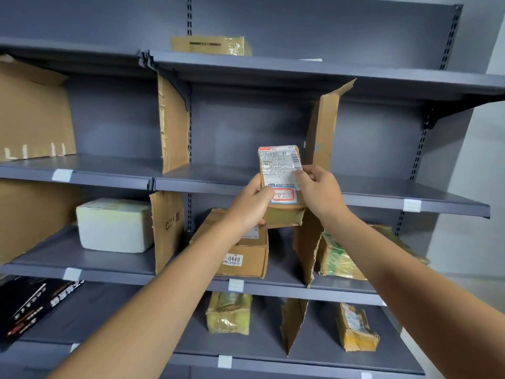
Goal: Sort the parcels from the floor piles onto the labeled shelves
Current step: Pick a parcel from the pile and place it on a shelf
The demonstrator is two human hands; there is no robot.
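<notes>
Hands [252,205] [318,190] clasp parcel [281,170] | shelf [382,191] bare | 0448 box [240,255] below

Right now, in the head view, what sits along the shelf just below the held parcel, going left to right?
White foam box → cardboard divider → brown box marked 0448 → torn cardboard divider → green-taped parcel.

Matt grey metal shelves [314,184], rough torn cardboard dividers [175,124], brown cardboard parcel [281,184] with seemingly glossy paper label
</notes>
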